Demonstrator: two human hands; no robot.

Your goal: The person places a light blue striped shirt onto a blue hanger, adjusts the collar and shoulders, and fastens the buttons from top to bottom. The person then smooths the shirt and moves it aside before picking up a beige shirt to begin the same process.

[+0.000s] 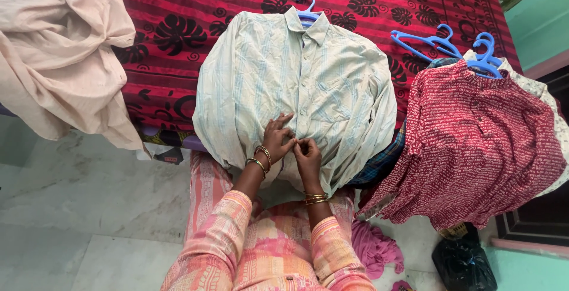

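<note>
Two hands meet at the front placket of a pale striped shirt (296, 83), which lies flat on the bed near its front edge, collar toward the far side on a blue hanger (307, 8). My left hand (277, 138) pinches the thin, slightly crinkled cloth at the button line, fingers narrowed onto it; my right hand (308, 156) pinches the same strip just beside it, fingertips touching the left ones. Gold bangles (259, 158) ring both wrists.

I see a red bedcover (178, 30) printed with black leaf shapes under the shirt. A soft, rumpled beige cloth (59, 48) spills over the bed's left edge. At the right edge, a red patterned top (474, 143) hangs on another blue hanger (487, 54), overlapping a plaid garment (382, 160), and a spare blue hanger (424, 41) lies beside them. A black plastic bag (463, 264) sits on the floor by the right corner; I cannot tell what it holds. Bare grey marble floor (77, 208) opens to the left of my knees.
</note>
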